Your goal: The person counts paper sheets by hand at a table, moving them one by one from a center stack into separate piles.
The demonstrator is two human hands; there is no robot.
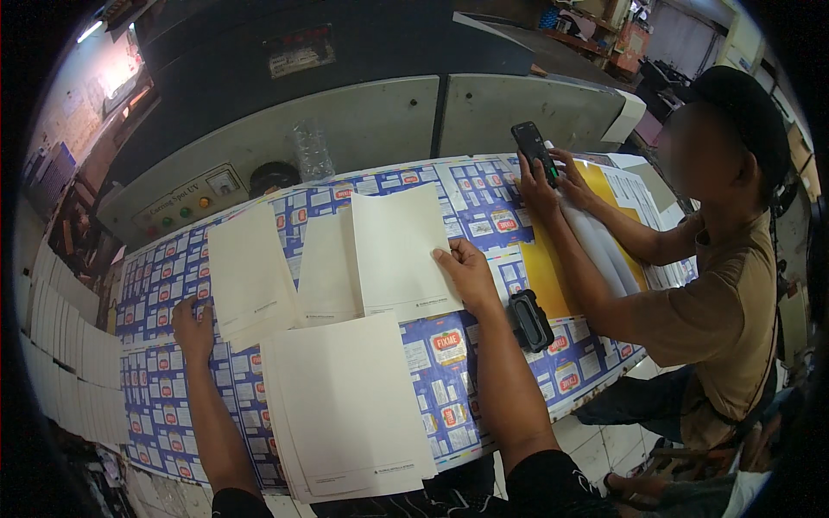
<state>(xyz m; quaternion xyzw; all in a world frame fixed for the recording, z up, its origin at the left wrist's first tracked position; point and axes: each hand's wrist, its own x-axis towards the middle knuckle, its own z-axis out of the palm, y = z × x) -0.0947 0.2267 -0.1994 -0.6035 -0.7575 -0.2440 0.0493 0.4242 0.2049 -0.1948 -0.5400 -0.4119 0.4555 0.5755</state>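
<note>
My right hand (469, 272) pinches the right edge of a white sheet of paper (401, 255), which is slightly bowed and tilted over the paper beside it. My left hand (193, 326) holds nothing, its fingers loosely apart beside a stack of cream paper (249, 272). Between that stack and the held sheet lies more pale paper (331, 268), partly covered. Closest to me, a larger stack of white sheets (350, 414) has uneven edges at its left and hangs toward the table's front edge. Small print runs along the lower edges of the sheets.
Blue printed sheets (447, 367) cover the table. A black plastic case (529, 321) lies right of my forearm. Farther right, a person (708, 285) holds a phone (534, 148) over yellow sheets (548, 268). A grey machine (345, 129) stands along the far edge, with a clear bottle (313, 154) before it.
</note>
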